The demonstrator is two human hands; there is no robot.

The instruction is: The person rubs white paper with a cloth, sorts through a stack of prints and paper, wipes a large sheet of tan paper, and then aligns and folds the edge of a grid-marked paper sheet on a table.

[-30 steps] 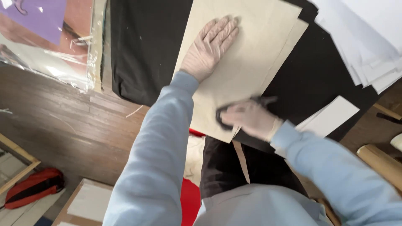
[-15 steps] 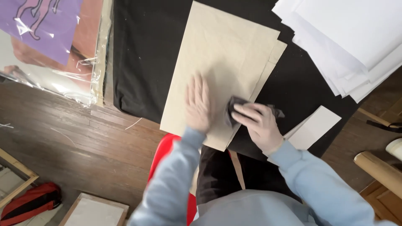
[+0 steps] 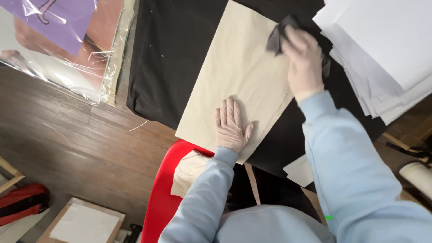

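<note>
1. One beige sheet (image 3: 238,85), stiff and faintly creased, lies flat on a black cloth (image 3: 175,54) that covers the table; its near corner reaches just past the cloth's edge toward the person.
2. Left hand (image 3: 230,128), gloved, rests palm down on the sheet's near part, fingers spread and flat, gripping nothing.
3. Right hand (image 3: 303,60), also gloved, is at the sheet's far right corner, fingers curled around a dark grey rag (image 3: 278,36) that is bunched and pressed against the sheet's edge.
4. Both sleeves are light blue.
5. Stack of white sheets (image 3: 382,49), fanned, sits just right of the right hand, overlapping the black cloth.
6. Small white card (image 3: 299,171) lies on the cloth near the right forearm.
7. Red chair (image 3: 164,198) shows below the table edge, beside the left arm, with a beige scrap (image 3: 189,173) on it.
8. Far left: a clear-wrapped package (image 3: 67,40) with purple and reddish contents, beside the cloth.
9. Dark wooden floor (image 3: 67,139) beneath; a red bag (image 3: 20,202) and a framed pale panel (image 3: 83,222) lie on it at lower left.
</note>
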